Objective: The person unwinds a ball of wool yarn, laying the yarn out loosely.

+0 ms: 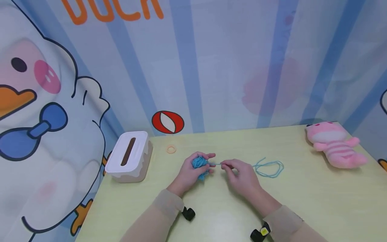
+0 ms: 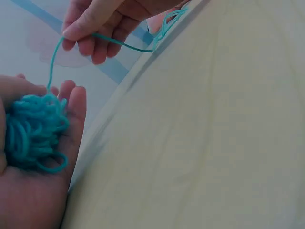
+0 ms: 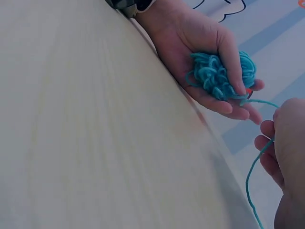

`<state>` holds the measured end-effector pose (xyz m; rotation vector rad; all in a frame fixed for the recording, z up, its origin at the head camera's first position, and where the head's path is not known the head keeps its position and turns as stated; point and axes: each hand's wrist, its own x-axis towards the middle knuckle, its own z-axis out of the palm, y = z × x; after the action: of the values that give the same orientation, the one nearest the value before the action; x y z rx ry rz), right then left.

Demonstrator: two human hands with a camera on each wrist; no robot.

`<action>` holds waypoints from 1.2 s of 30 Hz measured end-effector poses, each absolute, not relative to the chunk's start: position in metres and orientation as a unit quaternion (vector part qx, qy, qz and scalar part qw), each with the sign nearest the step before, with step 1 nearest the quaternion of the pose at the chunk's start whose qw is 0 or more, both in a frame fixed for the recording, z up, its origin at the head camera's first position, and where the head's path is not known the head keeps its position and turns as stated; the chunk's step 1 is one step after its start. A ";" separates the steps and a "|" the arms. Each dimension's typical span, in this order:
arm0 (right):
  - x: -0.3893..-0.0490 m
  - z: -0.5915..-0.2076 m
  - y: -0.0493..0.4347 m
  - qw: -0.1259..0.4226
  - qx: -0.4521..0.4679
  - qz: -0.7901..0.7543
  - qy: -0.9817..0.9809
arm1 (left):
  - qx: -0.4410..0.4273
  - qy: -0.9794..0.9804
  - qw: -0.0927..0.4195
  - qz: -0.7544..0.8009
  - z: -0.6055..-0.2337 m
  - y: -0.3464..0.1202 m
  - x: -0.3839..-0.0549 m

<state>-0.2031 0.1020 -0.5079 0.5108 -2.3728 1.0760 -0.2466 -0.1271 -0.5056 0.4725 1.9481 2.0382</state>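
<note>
My left hand (image 1: 188, 173) holds a bundle of teal yarn (image 1: 199, 162), the thumb laid across it and the fingers beneath. Loose loops stick out of the bundle (image 2: 33, 133) in the left wrist view. A single strand runs from it to my right hand (image 1: 240, 176), which pinches the yarn between thumb and forefinger a short way to the right. Past the right hand the strand (image 3: 249, 183) hangs down in the right wrist view. Its far end lies as a loose coil (image 1: 272, 169) on the table, partly hidden behind the right hand.
A white and beige lidded box (image 1: 130, 156) with a slot stands at the table's left. A small orange ring (image 1: 171, 149) lies near the back edge. At the far right rests a pink striped plush toy (image 1: 337, 144). A printed curtain (image 1: 217, 67) hangs behind the table (image 1: 211, 215).
</note>
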 end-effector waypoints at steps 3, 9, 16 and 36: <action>-0.203 -0.508 0.111 0.272 0.184 0.397 -0.857 | 0.149 0.677 0.145 0.706 -0.507 -0.127 -0.247; -0.201 -0.509 0.135 0.302 0.165 0.399 -0.850 | 0.103 0.739 0.123 0.655 -0.510 -0.128 -0.249; -0.201 -0.509 0.167 0.318 0.129 0.398 -0.851 | 0.102 0.727 0.108 0.671 -0.511 -0.127 -0.250; -0.192 -0.510 0.243 0.330 0.056 0.378 -0.863 | 0.072 0.714 0.071 0.692 -0.510 -0.126 -0.250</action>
<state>-0.1918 0.2430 -0.5099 0.1472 -2.2581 0.9900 -0.2498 -0.1263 -0.5103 0.2176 2.1484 2.0827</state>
